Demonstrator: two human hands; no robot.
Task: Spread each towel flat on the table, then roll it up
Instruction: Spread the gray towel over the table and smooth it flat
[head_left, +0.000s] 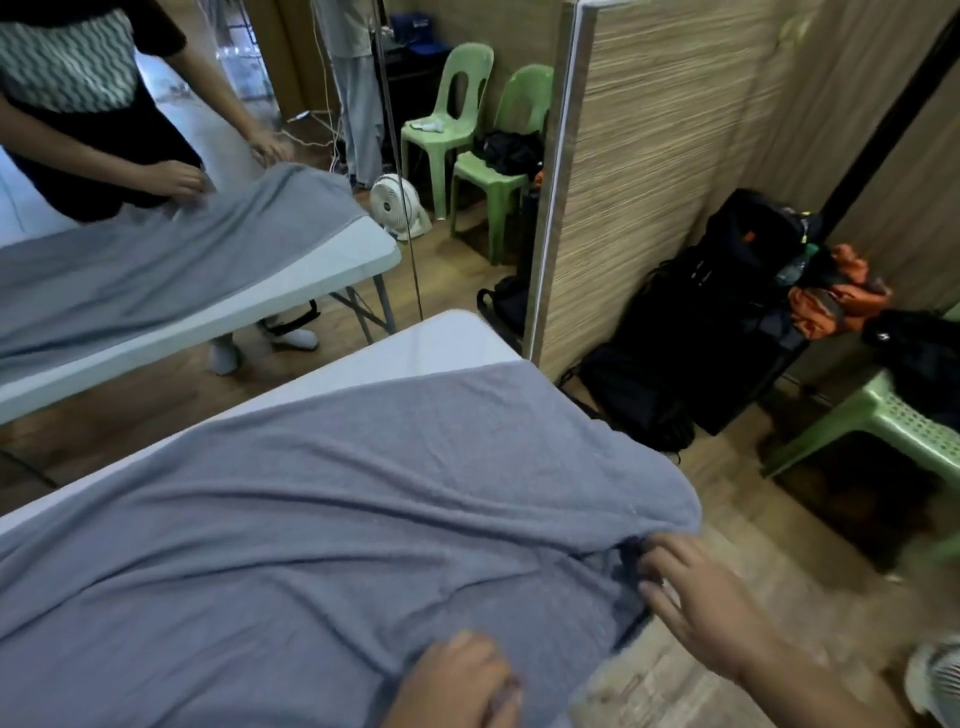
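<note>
A large grey terry-cloth towel (337, 519) fills the lower half of the frame. It lies spread over a white plastic folding desk (441, 343), creased in long ridges that run toward the lower right. Its far edge lies across the desk short of the bare white end, and its right side droops over the desk's edge.

A tall wall mirror (156, 405) takes up the upper left, standing just beyond the desk. In it I see the same desk, the towel and the person in a dark top bending over them.

To the right of the mirror stands a beige, horizontally streaked partition panel (675, 156). A heap of black bags (717, 338) sits on the wooden floor against it, with an orange cloth (831, 296) bunched on top. A pale green perforated plastic chair (883, 415) stands at the right edge of the frame.

The right hand (711, 608), at the lower right, reaches in from beyond the desk's edge. Its fingers are bent and their tips dig into the bunched corner of the towel, gripping it where the folds meet.

The left hand (457, 680), at the bottom centre, lies knuckles up on the towel. Its fingers are curled down into the cloth at the near edge, holding it.

A white fan (935, 680) shows, blurred, in the bottom right corner.
</note>
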